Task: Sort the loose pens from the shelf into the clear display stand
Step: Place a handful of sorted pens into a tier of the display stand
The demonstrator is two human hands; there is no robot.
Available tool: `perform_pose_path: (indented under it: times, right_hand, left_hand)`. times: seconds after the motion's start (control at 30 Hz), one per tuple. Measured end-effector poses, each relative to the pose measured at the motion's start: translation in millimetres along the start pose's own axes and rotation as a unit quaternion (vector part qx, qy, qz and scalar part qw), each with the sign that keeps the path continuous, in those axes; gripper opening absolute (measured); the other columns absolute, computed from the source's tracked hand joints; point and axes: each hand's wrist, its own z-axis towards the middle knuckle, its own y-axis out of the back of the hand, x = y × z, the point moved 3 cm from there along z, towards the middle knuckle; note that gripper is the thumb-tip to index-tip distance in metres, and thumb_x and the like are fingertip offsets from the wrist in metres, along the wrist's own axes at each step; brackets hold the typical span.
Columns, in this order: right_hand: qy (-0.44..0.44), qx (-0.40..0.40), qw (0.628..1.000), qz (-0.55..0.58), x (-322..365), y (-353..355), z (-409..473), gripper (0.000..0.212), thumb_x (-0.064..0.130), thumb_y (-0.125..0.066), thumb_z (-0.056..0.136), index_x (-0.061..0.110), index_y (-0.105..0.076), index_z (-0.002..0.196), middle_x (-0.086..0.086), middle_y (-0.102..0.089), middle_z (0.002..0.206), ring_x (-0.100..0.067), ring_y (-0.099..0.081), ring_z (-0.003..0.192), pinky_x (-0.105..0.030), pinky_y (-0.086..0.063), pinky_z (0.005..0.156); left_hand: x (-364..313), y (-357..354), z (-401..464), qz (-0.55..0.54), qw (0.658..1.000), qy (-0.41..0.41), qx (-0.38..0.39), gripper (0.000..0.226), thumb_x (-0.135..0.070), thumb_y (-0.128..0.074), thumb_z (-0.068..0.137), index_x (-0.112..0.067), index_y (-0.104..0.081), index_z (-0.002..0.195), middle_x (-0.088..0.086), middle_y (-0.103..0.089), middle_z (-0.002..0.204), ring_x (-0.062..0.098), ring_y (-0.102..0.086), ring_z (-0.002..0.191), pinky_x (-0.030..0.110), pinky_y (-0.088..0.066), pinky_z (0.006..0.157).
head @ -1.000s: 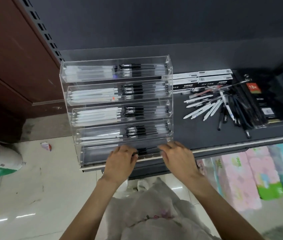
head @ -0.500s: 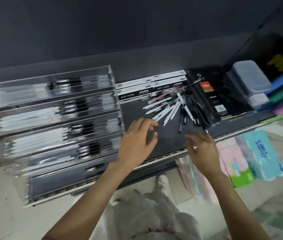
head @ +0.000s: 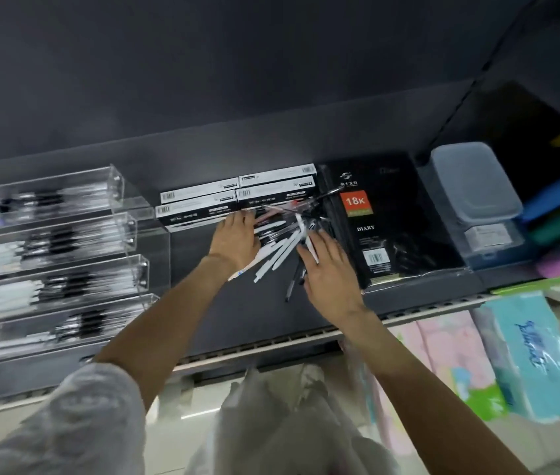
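Two hands on the pile of loose pens [head: 280, 246], mid dark shelf [head: 223, 303]. Left hand [head: 235, 240] flat, fingers spread, covering the pile's left edge by the white pen boxes [head: 237, 197]. Right hand [head: 328, 269] also flat and spread, on the pile's right side beside the black diary [head: 384, 228]; nothing pinched in either (white and dark barrels fan out between them). Clear display stand [head: 66, 241] well left, blurred, tiers stocked. Half a second ago both hands hovered short of the pile; a second ago they were at the stand's lowest tier.
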Motion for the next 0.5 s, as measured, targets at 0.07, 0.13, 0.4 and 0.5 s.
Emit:
perform_pose_path:
  times: [0.07,0.13,0.4,0.5]
  right_hand:
    - [-0.009,0.036,0.999,0.000,-2.8,-4.8,4.4,0.065,0.013,-0.075,0.070,0.004,-0.051,0.130,-0.024,-0.042,0.141,-0.039,-0.038,0.132,-0.047,-0.035,0.108]
    - [0.000,0.063,0.998,0.006,-3.2,-11.0,6.7,0.068,0.017,-0.065,0.082,0.008,-0.034,0.143,-0.023,-0.021,0.151,-0.038,-0.021,0.140,-0.045,-0.026,0.114]
    - [-0.009,0.122,0.991,0.049,-5.9,-22.7,4.7,0.066,0.025,-0.054,0.092,0.021,-0.018,0.148,-0.011,0.000,0.156,-0.031,-0.004,0.143,-0.042,-0.021,0.115]
    - [-0.016,0.122,0.990,0.062,-4.2,-23.6,7.1,0.065,0.024,-0.054,0.091,0.020,-0.021,0.147,-0.012,-0.001,0.156,-0.031,-0.005,0.143,-0.042,-0.021,0.115]
  left_hand:
    - [-1.5,-2.6,7.7,0.015,1.000,0.018,0.010,0.057,-0.029,-0.045,0.093,-0.004,-0.028,0.142,0.018,-0.038,0.138,0.033,-0.036,0.127,0.041,-0.031,0.106]
    - [-2.8,-4.3,12.6,0.030,0.999,0.032,0.028,0.055,-0.033,-0.043,0.095,-0.003,-0.031,0.140,0.020,-0.041,0.133,0.034,-0.038,0.121,0.041,-0.032,0.104]
    - [-1.4,-9.1,30.5,0.041,0.995,0.024,0.083,0.059,-0.044,-0.045,0.094,0.001,-0.037,0.132,0.019,-0.043,0.128,0.032,-0.040,0.117,0.039,-0.035,0.101]
    - [-6.3,-4.6,31.9,-0.001,0.995,0.019,0.093,0.056,-0.037,-0.051,0.095,0.004,-0.035,0.130,0.022,-0.045,0.128,0.035,-0.045,0.118,0.038,-0.037,0.099]
